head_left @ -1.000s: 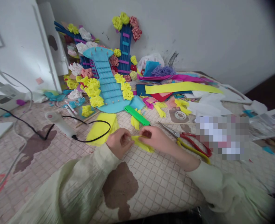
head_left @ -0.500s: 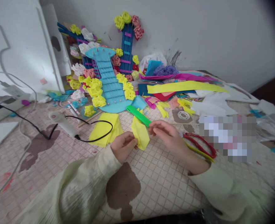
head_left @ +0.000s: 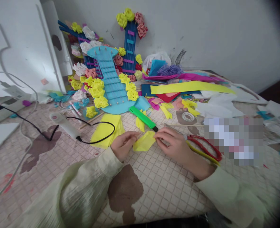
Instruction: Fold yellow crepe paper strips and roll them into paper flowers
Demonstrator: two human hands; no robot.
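Note:
A small folded piece of yellow paper (head_left: 144, 141) is held between my two hands, above the patterned tablecloth. My left hand (head_left: 124, 144) pinches its left end, and my right hand (head_left: 170, 141) grips its right corner with the fingertips. Just behind the paper lies a green cutter (head_left: 143, 117), its dark end close to my right fingertips. Yellow strips (head_left: 140, 123) lie partly under the cutter. A stack of yellow sheets (head_left: 106, 130) rests to the left of my left hand, with a black cable looped over it.
A white glue gun (head_left: 63, 126) lies at the left. Red-handled scissors (head_left: 205, 148) are right of my right hand. Behind stand a light blue paper guitar (head_left: 111, 79) with yellow flowers and a dark blue one (head_left: 130, 47). A yellow strip (head_left: 192, 86) lies at the back right.
The yellow paper has turned from upright to lying sideways. My right hand has come onto its right corner, where before only my left hand held it.

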